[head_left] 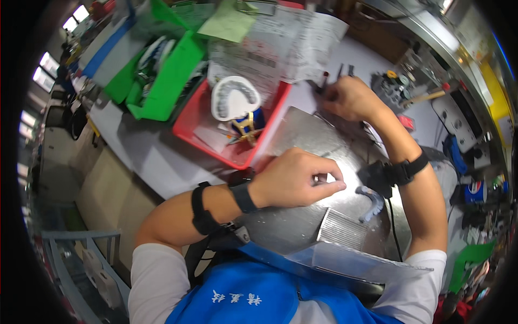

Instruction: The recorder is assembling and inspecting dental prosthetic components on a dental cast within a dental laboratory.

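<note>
left hand (294,178) sits in the centre of the frame, curled into a loose fist over the shiny silver metal work plate (302,135), thumb and forefinger pinched narrow on something small and pale at the fingertips. what it is, i cannot tell, it's too tiny and caught in the glare. a black wrist strap (243,197) wraps that wrist, another black band (200,213) sits higher on the forearm.

right hand (350,97) is up in the upper right of centre, fingers closed down among thin dark hand tools (324,82) on the pale grey bench top (156,156). whether it grips one of them or just rests on them, i cannot tell, the fingers hide it. a black strap with a small device (391,173) rides on that forearm.

left of the plate, the red plastic tray (199,127) holds a white dental arch cast (234,97) on a blue and gold articulator (247,125). upper left, a green plastic bin (167,81). white paper sheets (280,46) lie along the top of the frame. a small grey-blue curved dental piece (372,197) lies on the plate, right of the left hand. at the bottom, a blue vest (243,294) over white sleeves.
</note>
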### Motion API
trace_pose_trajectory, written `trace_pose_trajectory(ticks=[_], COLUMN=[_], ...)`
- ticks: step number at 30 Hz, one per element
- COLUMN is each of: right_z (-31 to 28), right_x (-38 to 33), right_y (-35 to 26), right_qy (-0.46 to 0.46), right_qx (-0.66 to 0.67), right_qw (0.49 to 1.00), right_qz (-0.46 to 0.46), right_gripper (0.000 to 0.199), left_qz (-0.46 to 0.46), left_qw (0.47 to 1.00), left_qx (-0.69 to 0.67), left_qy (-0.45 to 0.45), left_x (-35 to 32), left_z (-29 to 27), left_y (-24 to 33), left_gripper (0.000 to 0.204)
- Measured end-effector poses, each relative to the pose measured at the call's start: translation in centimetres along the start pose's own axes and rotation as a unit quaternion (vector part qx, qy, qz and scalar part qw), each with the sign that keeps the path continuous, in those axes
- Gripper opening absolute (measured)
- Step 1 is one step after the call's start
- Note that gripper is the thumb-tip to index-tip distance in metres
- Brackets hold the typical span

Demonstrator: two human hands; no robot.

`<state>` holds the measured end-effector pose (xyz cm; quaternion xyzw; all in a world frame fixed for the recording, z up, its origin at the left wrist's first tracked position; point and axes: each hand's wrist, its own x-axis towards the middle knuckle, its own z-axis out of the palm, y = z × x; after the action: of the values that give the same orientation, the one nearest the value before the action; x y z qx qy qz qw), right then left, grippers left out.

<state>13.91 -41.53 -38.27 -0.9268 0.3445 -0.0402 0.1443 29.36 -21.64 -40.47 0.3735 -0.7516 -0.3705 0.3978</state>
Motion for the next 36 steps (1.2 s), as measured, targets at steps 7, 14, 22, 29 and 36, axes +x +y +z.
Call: trace_pose_trajectory(ticks=[7, 14, 22, 29, 36], right_z=[0.1, -0.7, -5.6, -3.8, 0.7], right_x=[-2.3, -3.8, -12.6, -22.2, -25.1], right_y=[-0.7, -2.2, -4.9, -5.7, -3.5], right_qy=[0.022, 0.018, 0.020, 0.070, 0.053], right_qx=[0.028, 0.095, 0.198, 0.400, 0.540], right_qw=[0.999, 0.992, 0.967, 0.897, 0.805], right_qz=[0.021, 0.085, 0.160, 0.174, 0.240], right_gripper=[0.022, 0.026, 0.019, 0.016, 0.017], left_qz=[-0.002, 0.013, 0.057, -0.032, -0.115], left_qw=[1.000, 1.000, 0.998, 0.999, 0.993], left_qx=[0.001, -0.004, -0.003, 0.014, 0.008], left_qy=[0.005, 0.028, 0.034, 0.004, -0.027], left_x=[0.1, -0.2, 0.0, -0.3, 0.3], left_z=[0.3, 0.2, 0.8, -0.4, 0.1], left_y=[0.0, -0.4, -1.0, 0.7, 1.3], left_gripper=[0.022, 0.024, 0.017, 0.012, 0.013])
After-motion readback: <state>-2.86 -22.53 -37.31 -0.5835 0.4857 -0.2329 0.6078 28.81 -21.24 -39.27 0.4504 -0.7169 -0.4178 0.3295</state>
